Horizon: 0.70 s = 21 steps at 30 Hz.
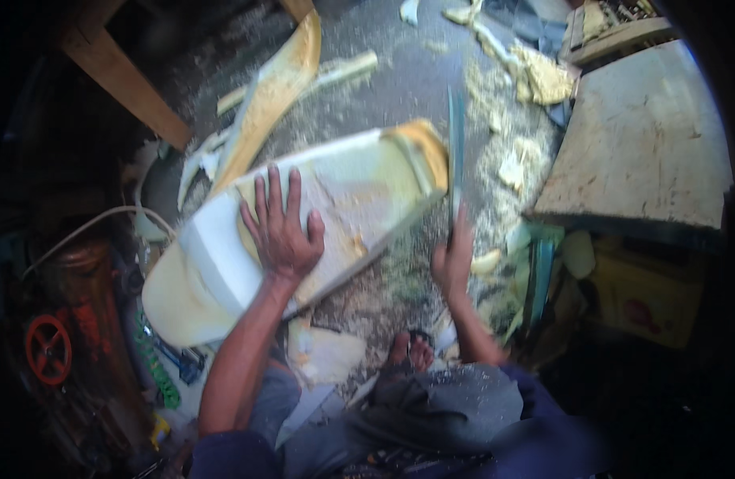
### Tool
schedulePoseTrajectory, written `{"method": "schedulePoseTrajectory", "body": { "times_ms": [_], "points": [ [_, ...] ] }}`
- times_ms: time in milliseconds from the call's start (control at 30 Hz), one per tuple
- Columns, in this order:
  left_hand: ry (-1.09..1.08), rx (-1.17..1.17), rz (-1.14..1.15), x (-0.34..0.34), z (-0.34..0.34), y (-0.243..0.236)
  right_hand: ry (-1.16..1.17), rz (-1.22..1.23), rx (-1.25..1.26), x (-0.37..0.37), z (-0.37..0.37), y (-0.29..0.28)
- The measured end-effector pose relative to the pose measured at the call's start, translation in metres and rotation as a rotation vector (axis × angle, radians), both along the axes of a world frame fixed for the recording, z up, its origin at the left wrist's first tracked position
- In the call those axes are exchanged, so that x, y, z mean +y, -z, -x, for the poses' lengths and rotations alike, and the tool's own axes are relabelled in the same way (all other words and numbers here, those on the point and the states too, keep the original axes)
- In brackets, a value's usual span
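Observation:
A long pale foam block shaped like a motorcycle seat (363, 180) lies slantwise on the floor in front of me, its far right end showing an orange-brown edge. My left hand (284, 231) rests on top of it, palm down with fingers spread. In my right hand (454, 259) is a long, narrow knife (455, 148), its bluish blade pointing away from me. The blade stands beside the foam's right end; whether it touches the foam I cannot tell. My fingers wrap round the lower end, and the grip itself is hidden.
Foam scraps (515, 164) and crumbs litter the floor. A curved tan piece (276, 96) lies behind the seat foam. On the right stands a worn board-topped box (639, 136) above a yellow crate (647, 295). A rusty cylinder with a red handwheel (48, 349) is at left, near a wooden leg (124, 76).

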<state>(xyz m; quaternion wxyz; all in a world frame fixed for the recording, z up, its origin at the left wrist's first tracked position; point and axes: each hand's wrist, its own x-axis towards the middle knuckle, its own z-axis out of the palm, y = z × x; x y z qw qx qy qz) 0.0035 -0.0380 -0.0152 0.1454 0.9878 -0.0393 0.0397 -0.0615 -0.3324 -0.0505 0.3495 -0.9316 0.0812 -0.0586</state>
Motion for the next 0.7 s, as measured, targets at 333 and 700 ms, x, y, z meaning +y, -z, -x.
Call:
{"method": "schedulePoseTrajectory", "body": {
  "times_ms": [333,700],
  "points": [
    [0.012,-0.082,0.004,0.005,-0.032,0.003,0.033,-0.061,0.041,0.000,0.006,-0.001],
    [0.003,-0.070,0.042,0.004,-0.019,0.001,-0.037,-0.083,-0.012,-0.014,-0.059,-0.003]
  ]
}}
